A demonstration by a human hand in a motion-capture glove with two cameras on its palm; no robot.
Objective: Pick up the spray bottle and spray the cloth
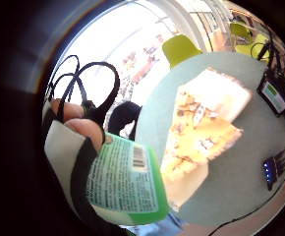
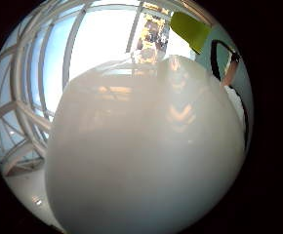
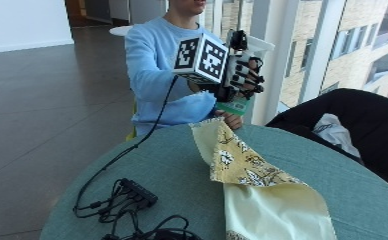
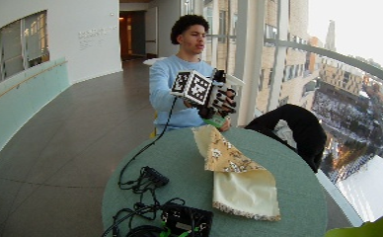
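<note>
Cloth (image 3: 260,185): yellow patterned, lies on round teal table (image 3: 181,170), far corner lifted by bare hand (image 3: 232,119). Right hand (image 3: 242,75), gloved: fingers curled around spray bottle (image 3: 232,106), held in air above cloth's raised corner. Bottle: green, label visible; contents cannot be told.

Glossy plastic spray bottle (image 1: 128,182) with paper label in the hand (image 3: 237,75); below it, soft printed cloth (image 3: 247,170) on matt worktop (image 3: 181,170).
</note>
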